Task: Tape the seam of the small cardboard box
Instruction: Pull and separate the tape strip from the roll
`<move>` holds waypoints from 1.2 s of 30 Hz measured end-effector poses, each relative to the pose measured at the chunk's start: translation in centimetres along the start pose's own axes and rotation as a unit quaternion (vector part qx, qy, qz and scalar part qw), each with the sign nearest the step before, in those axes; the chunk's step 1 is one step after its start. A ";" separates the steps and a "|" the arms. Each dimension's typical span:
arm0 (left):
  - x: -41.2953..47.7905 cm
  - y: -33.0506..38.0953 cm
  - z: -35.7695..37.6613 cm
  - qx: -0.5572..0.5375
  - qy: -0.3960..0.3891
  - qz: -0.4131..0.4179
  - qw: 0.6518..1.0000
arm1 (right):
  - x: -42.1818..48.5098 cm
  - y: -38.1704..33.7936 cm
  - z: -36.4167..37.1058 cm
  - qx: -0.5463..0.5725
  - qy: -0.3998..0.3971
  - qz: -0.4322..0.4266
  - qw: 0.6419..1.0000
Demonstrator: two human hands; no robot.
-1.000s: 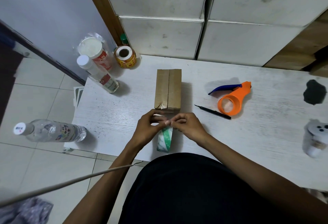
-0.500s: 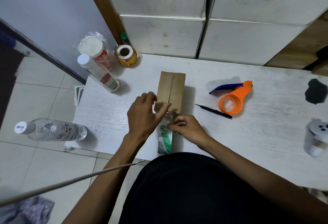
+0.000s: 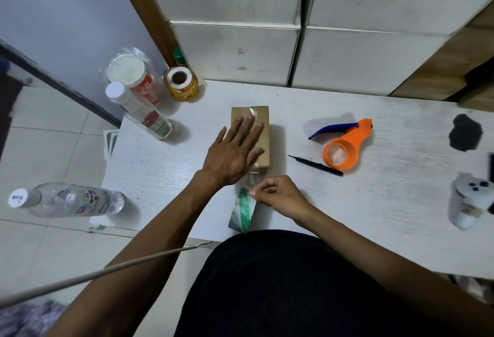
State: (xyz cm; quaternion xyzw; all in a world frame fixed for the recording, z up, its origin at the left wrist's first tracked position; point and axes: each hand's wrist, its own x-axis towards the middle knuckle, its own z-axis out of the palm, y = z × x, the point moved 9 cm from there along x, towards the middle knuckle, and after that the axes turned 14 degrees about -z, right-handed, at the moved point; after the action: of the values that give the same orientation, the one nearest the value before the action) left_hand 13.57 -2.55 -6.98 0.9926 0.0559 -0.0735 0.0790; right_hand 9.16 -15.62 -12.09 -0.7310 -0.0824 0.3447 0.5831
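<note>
Both hands are busy on the box (image 3: 260, 133). From the head view, the left hand (image 3: 235, 149) lies flat and spread on its top, fingers (image 3: 251, 125) pressing clear tape (image 3: 254, 110) down along the seam, gripping nothing. The right hand (image 3: 278, 195) sits just in front of the box, fingertips pinched on the tape where it leaves the near edge; a green-printed roll (image 3: 244, 212) hangs below that hand at the worktop (image 3: 374, 203) edge. The box stands mid-worktop, its long side running away from the person.

Glossy tape shows at the far end of the top, so the seam looks mostly covered — smoothing is under way. What seems left: rub the strip down fully, cut it from the roll, and fold the tail over the near face. An orange dispenser (image 3: 344, 147) and a black pen (image 3: 315, 165) lie unused to the right.
</note>
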 end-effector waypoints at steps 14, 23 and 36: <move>-1.9 -1.6 -5.8 -0.271 0.100 -0.043 0.956 | -0.5 -2.5 -0.1 -0.054 -0.020 -0.094 0.994; -9.1 -2.5 -0.6 -0.344 -0.127 -0.073 0.928 | -1.0 -3.5 0.1 -0.100 -0.038 -0.133 0.985; -11.6 -2.0 -0.9 -0.337 -0.029 -0.092 0.937 | -2.8 -4.3 0.0 -0.167 -0.059 -0.160 0.971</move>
State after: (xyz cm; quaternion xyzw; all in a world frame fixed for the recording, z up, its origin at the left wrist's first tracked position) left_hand 2.07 -1.62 -4.63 0.8958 0.1664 -0.0863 0.4030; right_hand 8.28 -15.75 -7.03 -0.7737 -0.2892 0.2705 0.4946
